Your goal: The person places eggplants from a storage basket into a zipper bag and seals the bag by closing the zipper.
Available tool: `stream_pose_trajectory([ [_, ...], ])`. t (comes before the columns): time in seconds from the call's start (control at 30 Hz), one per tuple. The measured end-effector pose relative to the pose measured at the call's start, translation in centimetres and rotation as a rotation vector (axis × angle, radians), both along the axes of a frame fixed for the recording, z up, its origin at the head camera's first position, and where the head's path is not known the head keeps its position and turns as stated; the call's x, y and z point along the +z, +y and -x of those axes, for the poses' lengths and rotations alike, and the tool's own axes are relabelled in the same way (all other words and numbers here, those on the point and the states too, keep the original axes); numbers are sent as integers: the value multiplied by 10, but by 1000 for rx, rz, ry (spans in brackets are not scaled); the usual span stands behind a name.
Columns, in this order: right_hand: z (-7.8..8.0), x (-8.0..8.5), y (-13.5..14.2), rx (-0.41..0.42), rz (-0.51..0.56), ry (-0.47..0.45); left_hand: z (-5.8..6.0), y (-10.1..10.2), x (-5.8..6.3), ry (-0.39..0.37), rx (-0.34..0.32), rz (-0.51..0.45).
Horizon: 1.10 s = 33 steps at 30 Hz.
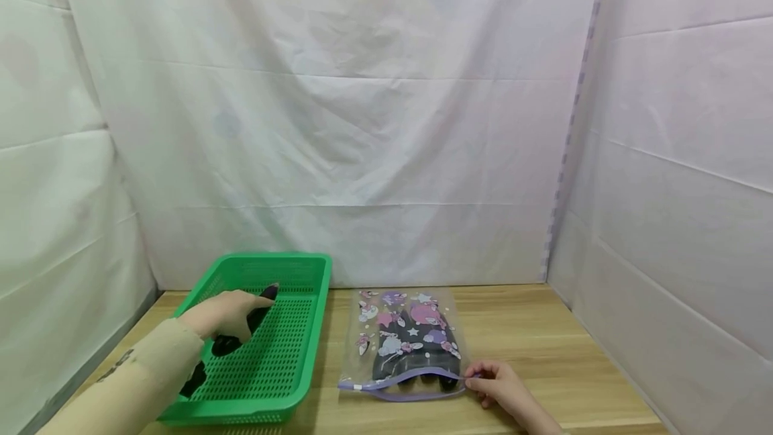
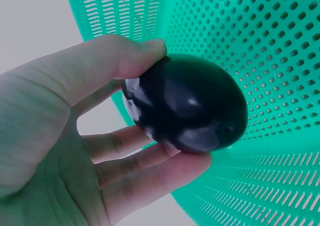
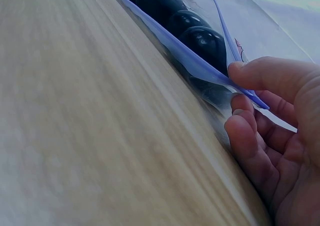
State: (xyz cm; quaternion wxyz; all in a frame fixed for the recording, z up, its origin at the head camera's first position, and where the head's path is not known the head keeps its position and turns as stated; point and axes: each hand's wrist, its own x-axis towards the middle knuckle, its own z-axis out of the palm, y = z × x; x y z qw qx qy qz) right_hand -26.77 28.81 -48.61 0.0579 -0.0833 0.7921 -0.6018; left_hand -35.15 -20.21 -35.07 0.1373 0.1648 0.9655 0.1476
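My left hand [image 1: 225, 314] grips a glossy dark eggplant [image 1: 260, 311] over the green basket [image 1: 320, 327], thumb on one side and fingers on the other. Its rounded end [image 2: 200, 105] points away from the palm in the left wrist view. On the table lies a clear zip bag [image 1: 357, 362] with a purple zip edge and pink, purple and white cartoon prints. Several dark eggplants [image 3: 202, 43] are inside, their rounded ends towards the parted mouth. My right hand [image 1: 498, 388] pinches the right corner of the zip edge between thumb and fingers.
The basket has perforated walls and stands on the left of the wooden table [image 1: 531, 334], beside the bag. White cloth curtains [image 1: 362, 153] close off the back and both sides. A dark object [image 1: 194, 380] shows beneath the left sleeve, partly hidden.
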Motion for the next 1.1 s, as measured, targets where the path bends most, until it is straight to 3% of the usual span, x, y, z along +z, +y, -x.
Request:
stream_pose_trajectory([
  [0.17,10,-19,9,-9,-3,-4,-1,1,2,15,-30,6],
  [0.4,7,-14,8,0,-2,-2,-5,1,6,5,-32,-13],
  [0.7,12,-26,8,16,-19,-8,-11,1,6,-10,-59,-22],
  [0.87,10,-26,9,3,-1,-42,-13,6,8,0,-89,-19],
  [1.1,12,-23,11,-9,-14,-12,-12,11,17,44,-111,6],
])
